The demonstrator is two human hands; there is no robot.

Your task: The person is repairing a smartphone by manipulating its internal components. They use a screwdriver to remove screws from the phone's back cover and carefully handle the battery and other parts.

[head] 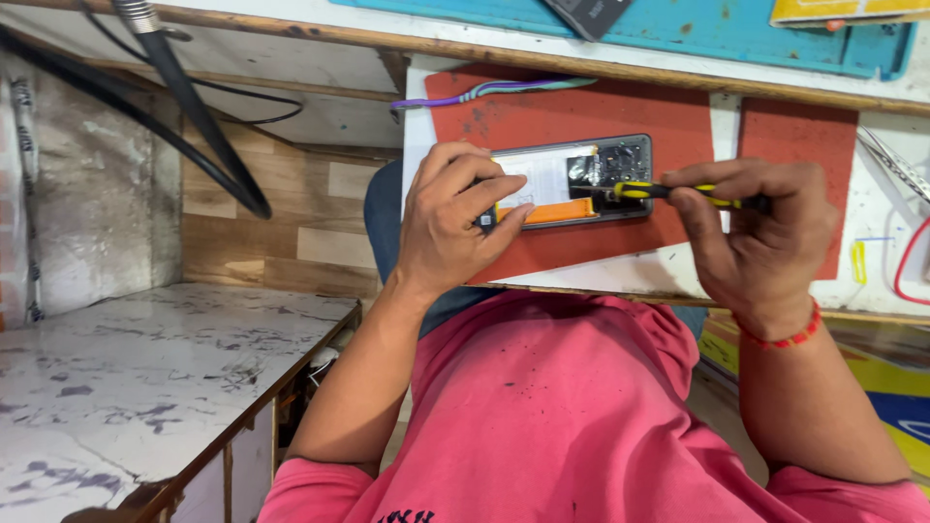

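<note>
An opened phone (pixel 572 179) with its back cover off lies on a red mat (pixel 581 116), showing a white battery label, an orange strip and dark circuitry. My left hand (pixel 455 218) grips the phone's left end, fingers pressing on its edge. My right hand (pixel 765 237) holds a yellow-and-black screwdriver (pixel 668 192), its tip resting on the circuitry at the phone's right part. A red thread band circles my right wrist.
A blue mat (pixel 736 34) lies further along the bench, with a dark device (pixel 586 15) on it. A purple cable (pixel 494 90) crosses the red mat's edge. Black cables (pixel 194 116) hang at left. A marbled low counter (pixel 136 378) stands at lower left.
</note>
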